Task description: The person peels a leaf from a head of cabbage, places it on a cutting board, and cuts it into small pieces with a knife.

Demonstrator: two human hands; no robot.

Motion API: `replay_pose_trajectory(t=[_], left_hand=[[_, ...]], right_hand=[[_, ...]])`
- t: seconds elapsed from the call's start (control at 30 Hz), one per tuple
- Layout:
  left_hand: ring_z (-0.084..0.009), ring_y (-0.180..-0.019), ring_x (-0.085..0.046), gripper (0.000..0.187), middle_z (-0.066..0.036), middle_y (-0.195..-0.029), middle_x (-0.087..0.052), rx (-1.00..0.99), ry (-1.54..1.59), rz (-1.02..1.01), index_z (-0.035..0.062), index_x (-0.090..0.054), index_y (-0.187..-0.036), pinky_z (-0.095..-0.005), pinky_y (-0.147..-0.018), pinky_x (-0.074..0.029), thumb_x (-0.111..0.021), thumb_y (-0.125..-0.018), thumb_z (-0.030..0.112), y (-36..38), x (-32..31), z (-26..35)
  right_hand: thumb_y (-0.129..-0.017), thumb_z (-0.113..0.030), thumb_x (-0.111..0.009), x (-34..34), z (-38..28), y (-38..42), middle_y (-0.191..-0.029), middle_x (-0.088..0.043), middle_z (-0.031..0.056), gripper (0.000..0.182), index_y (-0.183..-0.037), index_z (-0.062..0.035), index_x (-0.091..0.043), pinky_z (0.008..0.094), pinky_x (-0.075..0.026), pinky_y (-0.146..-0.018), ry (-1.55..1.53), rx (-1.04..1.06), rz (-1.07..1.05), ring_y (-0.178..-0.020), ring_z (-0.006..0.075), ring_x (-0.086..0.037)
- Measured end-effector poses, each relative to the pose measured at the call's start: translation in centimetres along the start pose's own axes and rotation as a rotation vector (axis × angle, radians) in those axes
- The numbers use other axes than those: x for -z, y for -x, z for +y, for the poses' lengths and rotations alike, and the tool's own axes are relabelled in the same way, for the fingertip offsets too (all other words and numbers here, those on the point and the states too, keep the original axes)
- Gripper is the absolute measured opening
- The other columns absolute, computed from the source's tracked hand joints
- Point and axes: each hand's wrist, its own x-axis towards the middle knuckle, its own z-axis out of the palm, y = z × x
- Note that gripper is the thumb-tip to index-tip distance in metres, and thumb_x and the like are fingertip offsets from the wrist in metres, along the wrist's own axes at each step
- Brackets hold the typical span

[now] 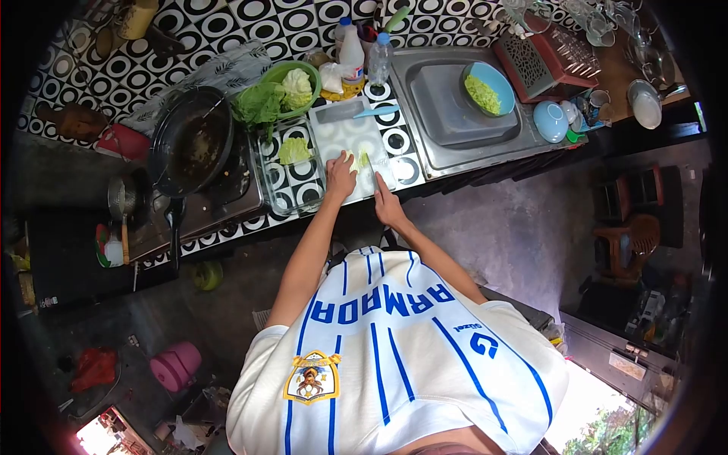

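On a pale cutting board (327,136), my left hand (341,176) presses a small piece of light green cabbage (355,161), its fingers bent over it. Just to the right, my right hand (388,205) is closed around a knife handle, and the thin blade (372,168) points away from me beside the cabbage. More cabbage leaves (294,151) lie on a clear tray (279,196) left of the board. A cleaver with a light blue handle (379,111) rests across the far end of the board.
A green basket (315,76) holds leafy greens and cabbage behind the board. Bottles (351,54) stand beside it. A large black pan (192,142) sits on the stove at left, its handle toward me. A blue bowl (506,85) of chopped greens stands over the sink (425,155).
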Motion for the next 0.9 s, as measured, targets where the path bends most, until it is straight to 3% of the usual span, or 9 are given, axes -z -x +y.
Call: replay_pose_trajectory(t=[0.07, 0.17, 0.27, 0.57, 0.67, 0.9], left_hand=[[-0.0388, -0.121, -0.049, 0.051, -0.017, -0.146, -0.053, 0.017, 0.017, 0.027, 0.0077, -0.064, -0.132, -0.042, -0.107, -0.041, -0.073, -0.082, 0.013, -0.3, 0.2, 0.2], [-0.0381, -0.123, -0.048, 0.047, -0.015, -0.142, -0.054, 0.053, 0.042, 0.021, 0.0117, -0.067, -0.13, -0.0436, -0.107, -0.041, -0.072, -0.083, 0.014, -0.5, 0.7, 0.5], [-0.0366, -0.126, -0.047, 0.044, -0.013, -0.141, -0.052, 0.096, 0.021, -0.019, 0.0165, -0.069, -0.127, -0.046, -0.107, -0.041, -0.072, -0.084, 0.015, -0.6, 1.4, 1.4], [-0.0354, -0.132, -0.041, 0.038, -0.011, -0.143, -0.046, 0.17, 0.001, -0.061, 0.0248, -0.073, -0.123, -0.0475, -0.11, -0.039, -0.07, -0.085, 0.017, -0.8, 1.3, 2.2], [-0.036, -0.132, -0.041, 0.039, -0.011, -0.146, -0.044, 0.165, 0.053, -0.068, 0.025, -0.073, -0.123, -0.0479, -0.11, -0.038, -0.07, -0.085, 0.017, -0.9, 0.8, 1.4], [-0.0368, -0.134, -0.039, 0.037, -0.011, -0.149, -0.042, 0.175, 0.061, -0.078, 0.0247, -0.074, -0.12, -0.0484, -0.112, -0.036, -0.071, -0.085, 0.017, -0.8, 0.3, 1.0]], right_hand=[[-0.103, -0.021, -0.045, 0.4, 0.6, -0.1, -0.078, -0.063, 0.0303, 0.047, -0.149, -0.0083, -0.04, 0.0504, -0.048, -0.075, 0.006, 0.039, 0.091, -0.079, 0.0487, -0.065], [-0.103, -0.024, -0.047, 1.7, 1.1, -0.5, -0.082, -0.064, 0.0307, 0.038, -0.135, -0.0042, -0.051, 0.0516, -0.048, -0.076, 0.065, -0.07, 0.102, -0.082, 0.0505, -0.064], [-0.103, -0.026, -0.048, 3.0, 0.3, -0.3, -0.09, -0.066, 0.0322, 0.036, -0.13, -0.0038, -0.055, 0.0539, -0.048, -0.08, 0.142, -0.156, 0.083, -0.089, 0.0521, -0.064], [-0.101, -0.029, -0.05, 4.1, 0.1, -0.4, -0.105, -0.067, 0.0311, 0.037, -0.129, -0.0067, -0.058, 0.0557, -0.05, -0.088, 0.267, -0.148, 0.022, -0.102, 0.0511, -0.062], [-0.101, -0.029, -0.049, 4.2, 0.8, -0.5, -0.101, -0.067, 0.0322, 0.033, -0.126, -0.0091, -0.059, 0.0603, -0.049, -0.085, 0.251, -0.094, 0.065, -0.097, 0.0537, -0.062], [-0.1, -0.027, -0.052, 4.9, 0.9, -0.3, -0.099, -0.068, 0.0317, 0.032, -0.126, -0.01, -0.06, 0.0598, -0.05, -0.084, 0.274, -0.089, 0.054, -0.095, 0.0532, -0.063]])
